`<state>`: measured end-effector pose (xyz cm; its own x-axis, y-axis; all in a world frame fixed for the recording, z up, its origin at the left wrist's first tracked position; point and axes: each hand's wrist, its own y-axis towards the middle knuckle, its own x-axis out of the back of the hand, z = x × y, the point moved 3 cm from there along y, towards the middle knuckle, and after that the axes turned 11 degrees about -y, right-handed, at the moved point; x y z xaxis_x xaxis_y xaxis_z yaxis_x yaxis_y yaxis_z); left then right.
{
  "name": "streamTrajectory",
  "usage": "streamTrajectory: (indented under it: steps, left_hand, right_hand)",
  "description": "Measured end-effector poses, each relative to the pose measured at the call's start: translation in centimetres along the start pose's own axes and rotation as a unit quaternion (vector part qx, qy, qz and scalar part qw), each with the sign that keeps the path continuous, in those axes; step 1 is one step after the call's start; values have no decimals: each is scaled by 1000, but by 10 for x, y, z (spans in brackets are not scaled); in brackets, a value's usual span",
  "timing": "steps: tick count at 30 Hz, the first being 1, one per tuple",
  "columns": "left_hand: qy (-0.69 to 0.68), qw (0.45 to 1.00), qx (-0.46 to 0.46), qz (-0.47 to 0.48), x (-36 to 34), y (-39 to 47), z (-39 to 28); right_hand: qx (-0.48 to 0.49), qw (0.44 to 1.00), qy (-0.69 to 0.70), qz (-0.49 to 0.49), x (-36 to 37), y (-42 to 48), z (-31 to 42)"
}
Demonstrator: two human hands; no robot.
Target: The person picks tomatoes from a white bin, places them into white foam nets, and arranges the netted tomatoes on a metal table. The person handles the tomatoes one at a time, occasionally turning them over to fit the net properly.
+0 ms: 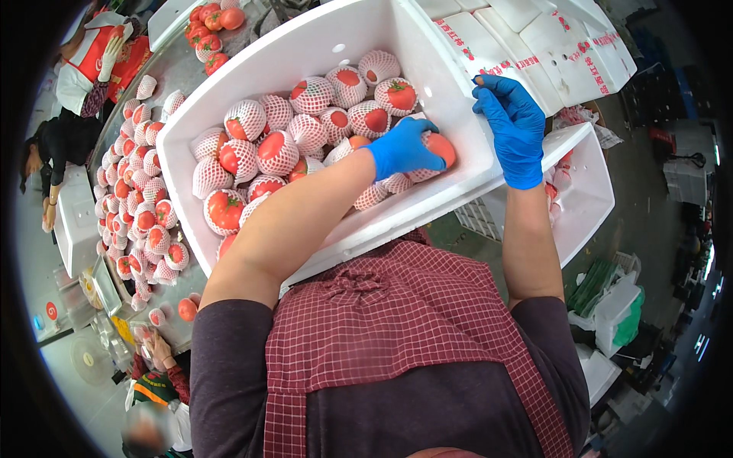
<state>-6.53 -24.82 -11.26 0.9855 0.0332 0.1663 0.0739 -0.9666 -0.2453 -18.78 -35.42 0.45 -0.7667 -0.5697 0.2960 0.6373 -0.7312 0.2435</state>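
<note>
My left hand point(408, 150), in a blue glove, grips a red tomato point(442, 150) partly wrapped in a white foam net, at the right end of a white foam box point(458, 94). Many netted tomatoes point(278, 151) fill the left and middle of this box; my left forearm covers some of them. Also gloved in blue, my right hand point(511, 123) is raised over the box's right rim. Its thumb and fingertips are drawn together, and nothing shows clearly between them. A small patch of skin shows at one fingertip.
Netted tomatoes point(140, 189) lie heaped on a metal table point(192, 275) at left; bare tomatoes point(213, 22) lie at its top. White foam boxes with print point(492, 43) stand at upper right. A foam box point(578, 200) with tomatoes is below my right hand. Other people work along the left.
</note>
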Motion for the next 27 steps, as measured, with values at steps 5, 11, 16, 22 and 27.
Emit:
streamTrajectory:
  steps: [5,11,16,22,27]
  left_hand:
    - [-447,893,50,7,26,-21,13]
    - [-665,745,55,14,59,-70,-35]
    - [-605,793,-72,0,69,-126,-58]
    - [-569,801,-124,-136,87,-181,-65]
    - [-624,753,-129,-166,102,-203,-41]
  right_hand:
    - [-24,999,41,-7,2,-1,-1]
    - [128,978,-165,10,-1,-1,14]
    - [-8,979,-67,195,-60,-7,46]
    - [-35,926,62,372,-125,9,66]
    - [-56,899,63,430,-158,15,84]
